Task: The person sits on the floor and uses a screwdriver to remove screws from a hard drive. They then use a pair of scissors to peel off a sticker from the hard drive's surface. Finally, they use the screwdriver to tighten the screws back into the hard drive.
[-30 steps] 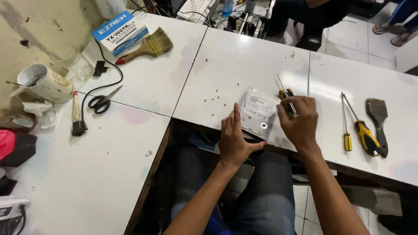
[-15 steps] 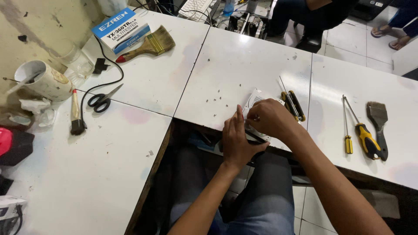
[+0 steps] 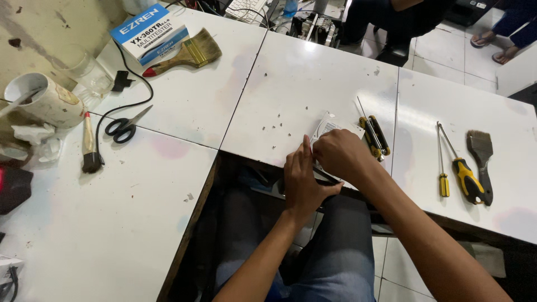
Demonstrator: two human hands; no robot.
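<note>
Both hands work a flat white-labelled device at the desk edge.
The left hand steadies the device, fingers together; the right hand curls over it, grip hidden, just beside two yellow-black screwdrivers.

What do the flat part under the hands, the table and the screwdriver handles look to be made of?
Flat part: seems brushed metal with a white label, mostly hidden by both hands, so unsure. Table: glossy white laminate, probably over wood; a brown edge shows at the gap. Screwdriver handles: yellow and black, likely plastic with rubbery grip.
</note>
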